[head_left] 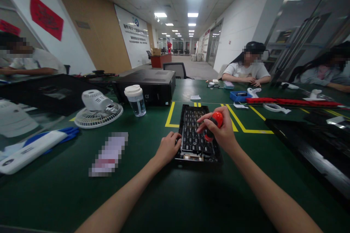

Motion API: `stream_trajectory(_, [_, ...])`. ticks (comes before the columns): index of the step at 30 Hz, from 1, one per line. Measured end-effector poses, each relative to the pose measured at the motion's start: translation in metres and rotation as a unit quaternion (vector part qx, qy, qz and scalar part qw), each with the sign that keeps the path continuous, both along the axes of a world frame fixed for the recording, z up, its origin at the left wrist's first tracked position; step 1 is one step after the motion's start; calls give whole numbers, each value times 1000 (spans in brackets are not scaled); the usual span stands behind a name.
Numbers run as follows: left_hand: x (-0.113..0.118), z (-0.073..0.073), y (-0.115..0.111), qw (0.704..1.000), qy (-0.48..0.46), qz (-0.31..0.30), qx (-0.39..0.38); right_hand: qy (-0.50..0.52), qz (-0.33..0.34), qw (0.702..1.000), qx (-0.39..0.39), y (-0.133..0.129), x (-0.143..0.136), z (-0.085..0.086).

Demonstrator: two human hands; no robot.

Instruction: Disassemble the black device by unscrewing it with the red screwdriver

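A black rectangular casing (188, 131) lies on the green table in front of me, with rows of dark, rounded hollows and a metallic strip along its near end. My left hand (168, 148) is closed at the casing's left edge, fingers curled against its side. Over the right half of the casing, my right hand (222, 131) grips a red and black screwdriver (216, 120) by its handle. The handle stands tilted, and its tip is too small and dark to make out against the casing.
Left of me are a blurred flat card or phone (109, 154), a white fan (98, 114), a lidded cup (136, 100) and a black computer case (153, 83). To the right lie a dark panel (308, 153) and a blue tray (240, 96). Other people sit at both sides.
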State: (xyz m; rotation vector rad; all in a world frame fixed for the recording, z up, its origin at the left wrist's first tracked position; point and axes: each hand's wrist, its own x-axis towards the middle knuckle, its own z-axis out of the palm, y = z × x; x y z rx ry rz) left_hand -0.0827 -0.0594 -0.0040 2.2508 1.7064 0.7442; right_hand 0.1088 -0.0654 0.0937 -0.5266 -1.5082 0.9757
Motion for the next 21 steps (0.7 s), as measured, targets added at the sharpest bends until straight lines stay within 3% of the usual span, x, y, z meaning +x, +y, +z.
stream_trajectory(11, [-1, -2, 1, 1000, -5, -3, 5, -29, -65, 997, -7, 4, -1, -6])
stream_trajectory(21, [0, 0, -1, 1000, 2, -1, 4, 17, -14, 999, -43, 2, -2, -7])
